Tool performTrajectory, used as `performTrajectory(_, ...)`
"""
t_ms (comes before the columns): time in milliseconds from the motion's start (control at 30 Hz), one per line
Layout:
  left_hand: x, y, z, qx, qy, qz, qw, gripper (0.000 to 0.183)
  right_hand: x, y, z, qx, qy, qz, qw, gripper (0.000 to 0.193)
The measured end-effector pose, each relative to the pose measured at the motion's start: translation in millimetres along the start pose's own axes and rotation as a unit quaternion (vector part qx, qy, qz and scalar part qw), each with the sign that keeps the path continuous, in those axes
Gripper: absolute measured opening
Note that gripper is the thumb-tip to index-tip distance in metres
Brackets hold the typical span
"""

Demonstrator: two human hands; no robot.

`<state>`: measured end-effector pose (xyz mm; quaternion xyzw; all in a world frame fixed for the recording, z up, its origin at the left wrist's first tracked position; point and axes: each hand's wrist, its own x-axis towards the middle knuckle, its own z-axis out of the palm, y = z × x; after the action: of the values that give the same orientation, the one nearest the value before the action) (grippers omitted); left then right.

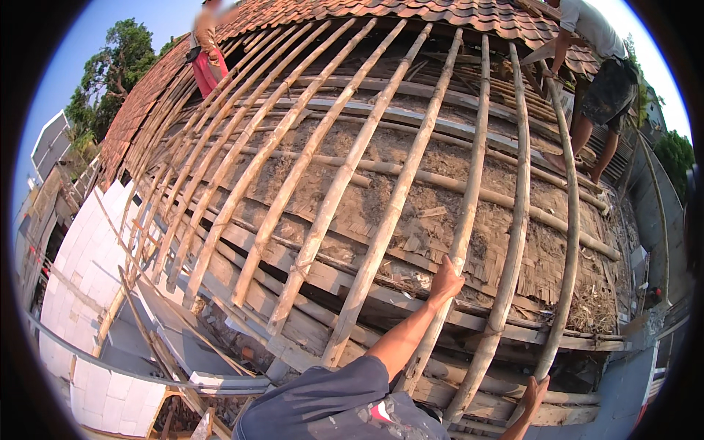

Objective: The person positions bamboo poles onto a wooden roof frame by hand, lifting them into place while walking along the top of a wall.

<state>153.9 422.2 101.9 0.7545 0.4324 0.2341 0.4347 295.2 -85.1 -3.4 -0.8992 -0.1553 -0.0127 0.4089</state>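
My left hand (pixel 446 282) is closed around a long pale bamboo pole (pixel 473 176), one of a row of rafters running up the stripped roof slope. To its right runs another bamboo pole (pixel 519 213), with neither hand on it. At the lower right, my right hand (pixel 535 392) grips the low end of the rightmost bamboo pole (pixel 570 220). That pole's upper end lies close to the hands of a person (pixel 598 59) bending over at the top right. Thicker cross poles (pixel 440 180) pass beneath the rafters, above a woven mat ceiling (pixel 506 264) covered in dirt.
Orange roof tiles (pixel 323 9) cover the ridge and the far left. Another person (pixel 207 51) stands among the rafters at the upper left. A white block wall (pixel 95 293) rises at the lower left. Along the right side runs a grey wall (pixel 664 213).
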Motion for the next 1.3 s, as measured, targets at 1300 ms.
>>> performTrajectory(1300,3.0,1.1,4.5,0.003,-0.009,-0.008,1.000,0.086,-6.9,-31.0,-7.2,0.044,-0.006,0.054,0.998,0.063)
